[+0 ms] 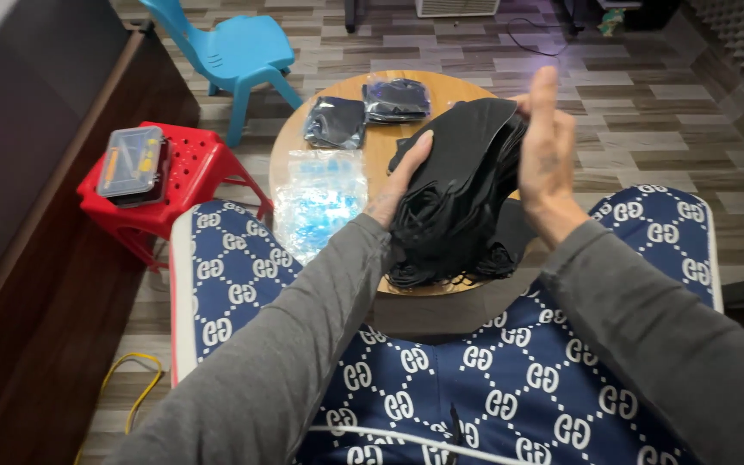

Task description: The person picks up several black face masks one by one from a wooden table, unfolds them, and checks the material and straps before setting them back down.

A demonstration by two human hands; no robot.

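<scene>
Room: wood-look plank floor, small round wooden bench (pixel 372 164) right in front of the knees, patterned blue cushion under the person.

Main thing: a fat stack of black face masks (pixel 462 185), held up in the air over the near edge of the bench, between both hands.

Left grip: left hand (pixel 399 185) is clamped on the stack's left edge, thumb lying across the front face, so it's holding the bundle.

Right grip: right hand (pixel 544 146) is flat and open-fingered, palm pressed against the stack's right side, fingers pointing up. Touching it, not wrapped round it.

Long axis: stack runs tilted, top end leaning away and to the right, ear loops dangling at the bottom near the lap.

Which hand is nearer: both touch it; left does the actual holding.

Also around: two dark bagged packs (pixel 368 112) at the far side of the bench, a crinkly clear plastic wrapper (pixel 320 198) on its left part, red plastic stool (pixel 170 185) with a clear case (pixel 133 160), blue chair (pixel 234 52) further back.
</scene>
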